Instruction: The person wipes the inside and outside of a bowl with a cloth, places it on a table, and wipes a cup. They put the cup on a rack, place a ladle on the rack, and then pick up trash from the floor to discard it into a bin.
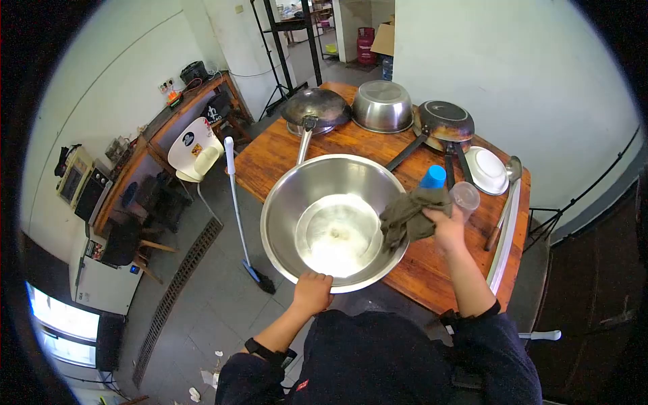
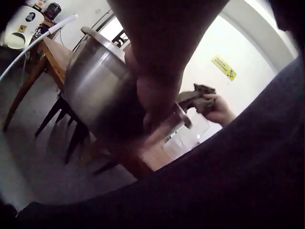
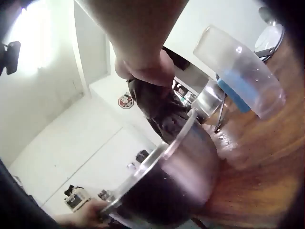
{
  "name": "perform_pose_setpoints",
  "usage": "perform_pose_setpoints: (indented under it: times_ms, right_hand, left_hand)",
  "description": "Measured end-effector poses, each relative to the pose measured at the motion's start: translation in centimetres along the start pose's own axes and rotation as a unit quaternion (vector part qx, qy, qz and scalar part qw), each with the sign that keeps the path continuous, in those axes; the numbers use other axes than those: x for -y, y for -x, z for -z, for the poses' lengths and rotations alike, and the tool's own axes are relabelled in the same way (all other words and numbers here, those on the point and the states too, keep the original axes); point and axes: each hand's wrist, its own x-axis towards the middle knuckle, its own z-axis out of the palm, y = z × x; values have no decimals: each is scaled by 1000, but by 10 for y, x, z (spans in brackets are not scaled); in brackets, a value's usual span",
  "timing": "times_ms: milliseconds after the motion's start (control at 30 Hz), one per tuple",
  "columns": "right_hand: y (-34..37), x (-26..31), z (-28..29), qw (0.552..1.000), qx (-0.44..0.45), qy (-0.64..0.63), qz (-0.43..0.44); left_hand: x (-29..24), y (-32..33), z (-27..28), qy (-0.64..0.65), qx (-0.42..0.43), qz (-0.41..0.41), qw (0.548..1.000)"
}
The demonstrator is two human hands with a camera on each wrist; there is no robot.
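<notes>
A wide steel basin (image 1: 297, 196) stands at the near left edge of the wooden table (image 1: 432, 270), seen from outside in the left wrist view (image 2: 95, 81). The left hand (image 1: 313, 293) grips its near rim. Over the basin's right rim, the right hand (image 1: 447, 228) holds a crumpled dark cloth (image 1: 408, 216), part of which hangs inside the basin; the right wrist view also shows the cloth (image 3: 159, 107) at the rim. Just beyond the right hand stand a clear plastic cup (image 1: 466, 197) and a blue cup (image 1: 433, 177).
Behind the basin are a wok (image 1: 316, 108), an upturned steel pot (image 1: 382, 106) and blackened pans (image 1: 444, 121). White bowls (image 1: 486, 170), a ladle (image 1: 514, 169) and a long metal strip (image 1: 504, 243) lie at the right. A long-handled brush (image 1: 243, 216) stands left of the table.
</notes>
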Motion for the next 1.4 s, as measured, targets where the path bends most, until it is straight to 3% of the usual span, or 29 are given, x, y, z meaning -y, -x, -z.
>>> perform_pose_setpoints:
  times_ms: [100, 133, 233, 333, 433, 500, 533, 567, 600, 633, 700, 733, 800, 833, 900, 933, 1033, 1100, 1133, 1167, 1233, 1300, 1367, 1400]
  right_hand:
    - [16, 41, 0, 989, -34, -144, 1]
    - [17, 44, 6, 986, -57, -150, 43]
    - [28, 74, 4, 972, -103, -199, 71]
    - [24, 81, 3, 961, -86, -238, 112]
    - [27, 72, -20, 967, -63, -199, 146]
    - [53, 72, -58, 976, 68, -84, 188]
    - [69, 75, -79, 954, 194, 21, 229]
    - [80, 81, -93, 881, 314, 161, 316]
    - [75, 86, -90, 676, 325, 366, 551]
    - [83, 92, -106, 622, 283, 407, 606]
    - [78, 118, -116, 623, 327, 427, 568]
    - [63, 121, -122, 665, 344, 379, 543]
    - [43, 143, -137, 723, 263, 436, 466]
    - [31, 156, -146, 776, 247, 419, 402]
    - [9, 151, -164, 752, 293, 369, 462]
    - [16, 147, -170, 689, 282, 401, 534]
    - [58, 146, -183, 655, 351, 391, 543]
    - [84, 140, -189, 585, 359, 436, 582]
    - [99, 139, -191, 579, 363, 434, 587]
    - [110, 135, -193, 546, 352, 462, 604]
    - [126, 116, -191, 541, 345, 423, 640]
    - [133, 105, -182, 541, 363, 355, 670]
    - [137, 81, -177, 569, 372, 295, 672]
    - [136, 71, -171, 572, 397, 277, 662]
  left_hand:
    - [11, 0, -8, 18, -88, -42, 995]
    - [13, -1, -5, 46, -139, -65, 987]
    - [14, -7, 18, 68, -154, -57, 984]
    - [9, -8, 57, 111, -239, 20, 965]
    - [9, -7, 85, 361, -319, 161, 861]
    - [0, 0, 111, 495, -339, 143, 787]
    - [-6, 2, 121, 538, -354, 129, 754]
    - [-10, 7, 131, 579, -368, 115, 719]
    - [-12, 15, 139, 548, -352, 135, 746]
    - [-13, 19, 142, 559, -370, 130, 730]
    - [-17, 26, 146, 579, -406, 120, 696]
    - [-21, 35, 157, 538, -377, 172, 734]
    - [-24, 42, 155, 500, -423, 159, 739]
    - [-25, 44, 155, 482, -445, 152, 740]
    - [-25, 49, 156, 489, -462, 197, 713]
    - [-22, 50, 156, 514, -469, 207, 688]
    - [-5, 54, 158, 578, -477, 226, 622]
    - [2, 58, 164, 611, -473, 232, 591]
    - [-2, 57, 173, 624, -481, 225, 573]
    - [0, 58, 174, 636, -485, 223, 557]
    - [8, 60, 176, 659, -491, 215, 528]
    - [10, 61, 183, 640, -514, 189, 539]
    - [15, 59, 185, 661, -533, 172, 499]
    - [18, 61, 187, 651, -530, 182, 512]
